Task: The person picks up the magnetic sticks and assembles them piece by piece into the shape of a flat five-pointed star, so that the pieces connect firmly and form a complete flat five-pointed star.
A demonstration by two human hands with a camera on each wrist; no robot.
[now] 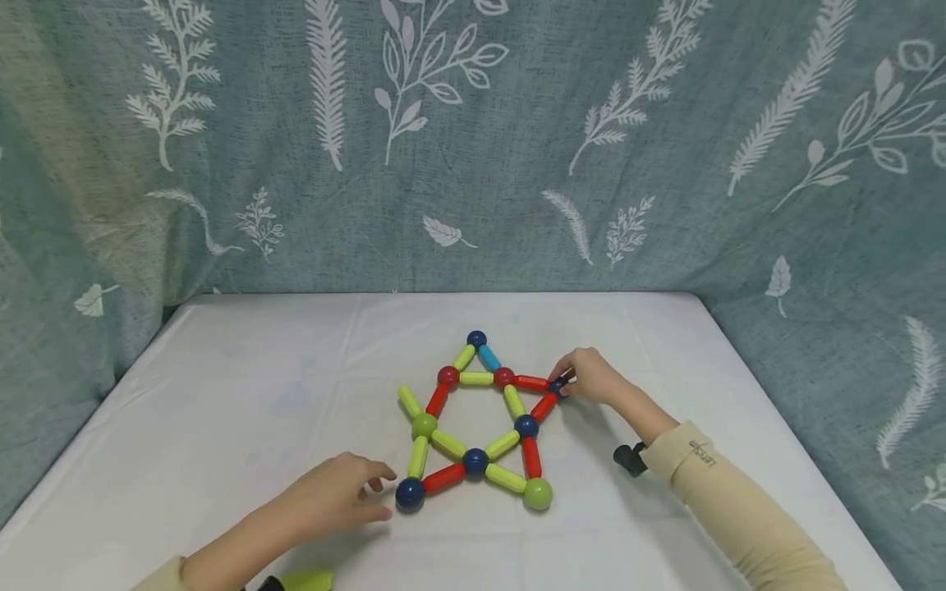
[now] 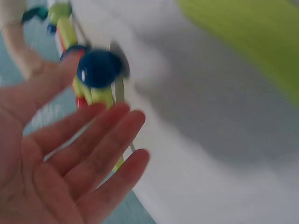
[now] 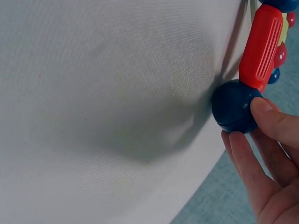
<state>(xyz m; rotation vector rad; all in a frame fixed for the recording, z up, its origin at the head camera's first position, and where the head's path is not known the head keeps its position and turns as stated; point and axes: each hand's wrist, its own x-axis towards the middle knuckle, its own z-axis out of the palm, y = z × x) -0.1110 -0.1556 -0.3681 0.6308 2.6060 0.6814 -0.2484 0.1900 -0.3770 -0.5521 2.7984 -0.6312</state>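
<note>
A star-like frame of magnetic rods and balls lies on the white table. My right hand (image 1: 591, 377) pinches the dark blue ball (image 3: 233, 105) at the frame's right point, thumb on one side and fingers on the other. Two red rods, one of them this red rod (image 3: 261, 46), run from that ball. By the near left corner, my left hand (image 1: 336, 497) is spread loosely beside another dark blue ball (image 1: 410, 495), holding nothing. A yellow-green rod (image 1: 410, 402) sticks out from the green ball (image 1: 424, 426), its outer end free. A larger green ball (image 1: 538, 494) marks the near right corner.
The white table (image 1: 222, 394) reaches back to a grey-green curtain (image 1: 473, 205) with white leaf prints. A yellow-green thing (image 1: 306, 581) is cut off at the bottom edge, below my left forearm. Something black (image 1: 630, 460) sits by the right cuff.
</note>
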